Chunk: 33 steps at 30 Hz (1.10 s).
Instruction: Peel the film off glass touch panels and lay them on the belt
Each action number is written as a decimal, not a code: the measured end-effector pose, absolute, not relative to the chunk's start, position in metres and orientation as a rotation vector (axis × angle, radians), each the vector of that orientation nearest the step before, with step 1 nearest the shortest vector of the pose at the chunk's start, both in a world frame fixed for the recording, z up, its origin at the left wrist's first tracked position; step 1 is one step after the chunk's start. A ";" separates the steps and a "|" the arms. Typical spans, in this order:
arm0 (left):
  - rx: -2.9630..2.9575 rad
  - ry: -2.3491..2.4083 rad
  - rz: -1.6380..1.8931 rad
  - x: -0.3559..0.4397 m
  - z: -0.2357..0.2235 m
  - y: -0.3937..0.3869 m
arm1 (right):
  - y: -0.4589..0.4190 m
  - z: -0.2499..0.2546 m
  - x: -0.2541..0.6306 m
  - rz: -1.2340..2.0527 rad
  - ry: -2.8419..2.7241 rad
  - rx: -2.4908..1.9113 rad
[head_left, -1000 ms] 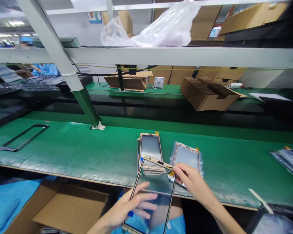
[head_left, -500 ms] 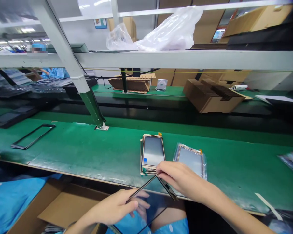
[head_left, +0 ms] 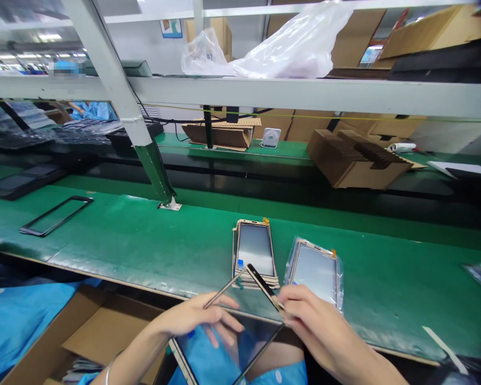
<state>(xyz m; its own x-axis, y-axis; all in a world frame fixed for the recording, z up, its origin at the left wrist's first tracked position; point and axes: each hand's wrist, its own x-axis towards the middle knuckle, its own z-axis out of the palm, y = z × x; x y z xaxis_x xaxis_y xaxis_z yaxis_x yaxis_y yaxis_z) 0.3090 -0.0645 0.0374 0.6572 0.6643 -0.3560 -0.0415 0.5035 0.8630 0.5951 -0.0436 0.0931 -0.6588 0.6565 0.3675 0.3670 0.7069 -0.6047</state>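
Both my hands hold a thin glass screen panel (head_left: 232,334) with a dark border, tilted over my lap below the bench edge. My left hand (head_left: 196,318) grips its left long edge, thumb on top and fingers underneath. My right hand (head_left: 318,326) pinches the panel's far right corner. Just beyond it, a stack of gold-framed screen panels (head_left: 255,254) lies on the green bench (head_left: 152,246). To the right of the stack, another pile of panels in a clear plastic bag (head_left: 316,271) rests on the mat.
A black empty frame (head_left: 56,215) lies at the bench's left. A slanted grey post (head_left: 144,155) stands on the mat. Cardboard boxes (head_left: 356,160) sit on the far bench, plastic bags (head_left: 280,48) on the shelf above. An open carton (head_left: 96,337) sits below left.
The panel was turned in my hands from nearly edge-on to flatter, its face toward me. My right hand slid down to its right corner. The view shifted slightly.
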 end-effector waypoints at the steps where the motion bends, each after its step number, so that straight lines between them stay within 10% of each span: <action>1: 0.921 0.734 0.504 0.303 0.033 -0.061 | -0.051 0.094 0.607 0.874 -2.170 -0.834; 4: 0.867 0.703 0.537 0.289 0.025 -0.054 | -0.060 0.098 0.648 1.216 -1.572 -1.020; 7: 0.925 0.736 0.514 0.290 0.029 -0.054 | -0.049 0.097 0.664 0.884 -1.314 -1.258; 15: 1.427 0.894 0.306 0.332 0.076 -0.067 | -0.022 0.085 0.584 0.543 -2.433 -0.929; 28: 1.536 0.849 0.302 0.344 0.077 -0.058 | -0.031 0.086 0.590 0.231 -2.594 -0.847; 33: 0.976 0.908 0.496 0.352 0.056 -0.022 | -0.105 0.110 0.650 0.835 -2.247 -1.015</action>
<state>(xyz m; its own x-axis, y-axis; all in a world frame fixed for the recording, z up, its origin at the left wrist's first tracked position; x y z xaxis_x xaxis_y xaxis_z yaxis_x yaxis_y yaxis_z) 0.3521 -0.0219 0.0558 0.5493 0.7180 -0.4275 0.0285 0.4952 0.8683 0.6497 -0.1053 0.1104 -0.5760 0.7900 0.2100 0.4613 0.5262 -0.7143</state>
